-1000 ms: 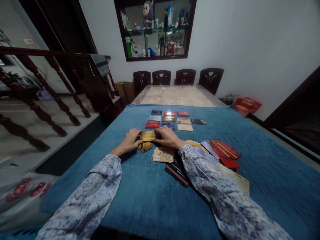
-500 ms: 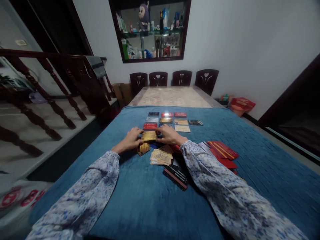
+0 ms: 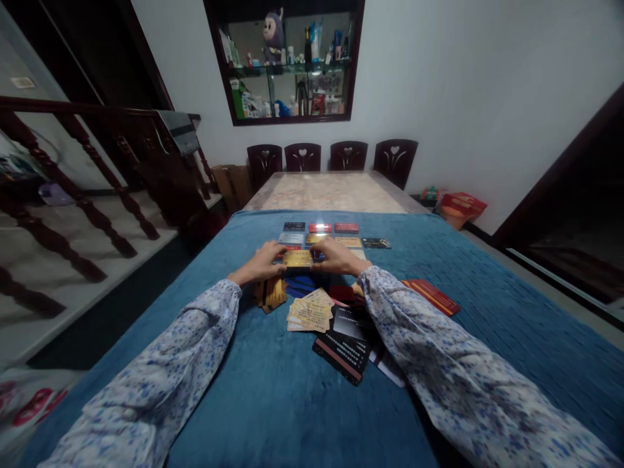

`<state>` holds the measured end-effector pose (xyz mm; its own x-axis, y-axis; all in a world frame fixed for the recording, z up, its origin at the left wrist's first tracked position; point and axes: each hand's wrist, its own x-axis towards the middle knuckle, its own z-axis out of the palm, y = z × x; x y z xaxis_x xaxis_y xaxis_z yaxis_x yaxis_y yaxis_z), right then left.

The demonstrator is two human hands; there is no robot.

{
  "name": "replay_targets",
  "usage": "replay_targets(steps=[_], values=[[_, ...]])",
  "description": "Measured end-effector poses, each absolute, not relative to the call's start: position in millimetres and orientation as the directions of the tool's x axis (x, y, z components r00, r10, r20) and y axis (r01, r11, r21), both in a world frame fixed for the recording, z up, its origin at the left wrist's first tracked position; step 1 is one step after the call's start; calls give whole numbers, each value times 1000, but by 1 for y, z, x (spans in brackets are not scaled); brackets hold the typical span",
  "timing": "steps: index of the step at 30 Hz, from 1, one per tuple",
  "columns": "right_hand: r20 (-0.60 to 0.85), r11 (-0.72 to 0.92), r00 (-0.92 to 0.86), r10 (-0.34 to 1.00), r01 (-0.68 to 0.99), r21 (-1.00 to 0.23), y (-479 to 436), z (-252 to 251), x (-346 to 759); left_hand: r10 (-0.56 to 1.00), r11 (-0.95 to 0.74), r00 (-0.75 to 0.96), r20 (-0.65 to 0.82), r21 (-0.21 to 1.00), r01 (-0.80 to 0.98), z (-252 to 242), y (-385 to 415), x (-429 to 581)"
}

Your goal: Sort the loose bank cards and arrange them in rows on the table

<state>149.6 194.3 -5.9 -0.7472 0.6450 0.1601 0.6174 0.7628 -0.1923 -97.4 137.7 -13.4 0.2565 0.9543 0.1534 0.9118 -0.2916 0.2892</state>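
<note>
Between my two hands is a gold card, possibly a small stack, with dark print on its face. My left hand grips its left end, thumb and fingers bent round the edge. At the other end my right hand pinches it the same way. Just beyond lie rows of cards, among them a black card, a red card and a silver card. Nearer me, loose piles spread out: orange-gold cards, blue cards, cream cards and black cards.
A blue cloth covers the near part of the table; its bare marble top shows beyond. Red cards lie partly behind my right sleeve. Dark chairs line the far end. A wooden railing runs along the left.
The gold card has shifted slightly right relative to the card rows, still between both hands. My view has also moved a little, and more of the blue and black cards shows.
</note>
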Motion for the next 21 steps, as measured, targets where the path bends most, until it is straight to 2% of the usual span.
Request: replay_targets(steps=[11,21], values=[[177,726,-705,687,660,-192,221,-4,172,957,-286,264,117,252,925,-4,177,-72],[143,722,-710,690,659,-213,254,-7,179,963,-266,256,81,166,949,3,196,-58]])
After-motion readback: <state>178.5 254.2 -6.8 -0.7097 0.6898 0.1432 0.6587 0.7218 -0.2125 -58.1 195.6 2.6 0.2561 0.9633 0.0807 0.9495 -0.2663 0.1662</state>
